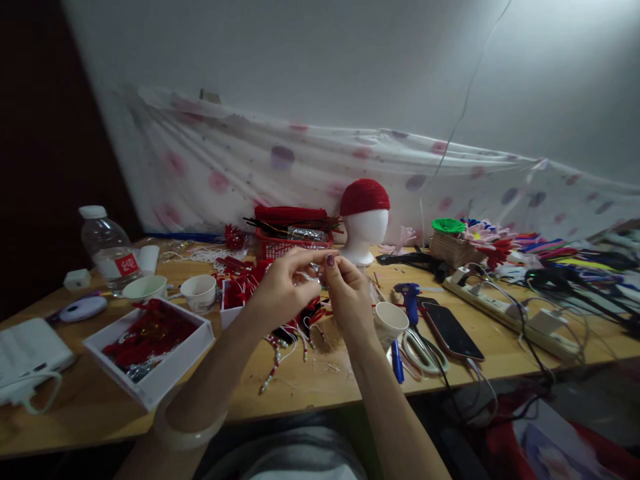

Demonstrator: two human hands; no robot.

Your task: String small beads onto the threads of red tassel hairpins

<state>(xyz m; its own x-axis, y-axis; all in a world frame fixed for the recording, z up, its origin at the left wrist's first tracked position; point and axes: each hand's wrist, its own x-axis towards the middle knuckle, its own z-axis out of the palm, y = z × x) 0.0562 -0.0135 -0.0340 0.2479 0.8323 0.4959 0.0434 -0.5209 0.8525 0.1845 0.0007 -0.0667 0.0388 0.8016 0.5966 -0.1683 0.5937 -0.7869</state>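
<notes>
My left hand (280, 287) and my right hand (347, 293) are raised together above the wooden table (310, 387), fingertips pinched close around a small pale, beaded piece (313, 272) that I cannot make out clearly. Beneath the hands lie red tassel pieces and beaded strings (285, 347) on the table. A white foam head with a red knitted cap (364, 220) stands just behind my hands.
A white tray of red pieces (150, 343) sits at front left, with paper cups (199, 292), a water bottle (110, 248) and a red basket (280, 245). At right: a cup (390, 321), scissors (423, 350), phone (453, 331), blue glue gun (410, 297), power strip (505, 310), cables.
</notes>
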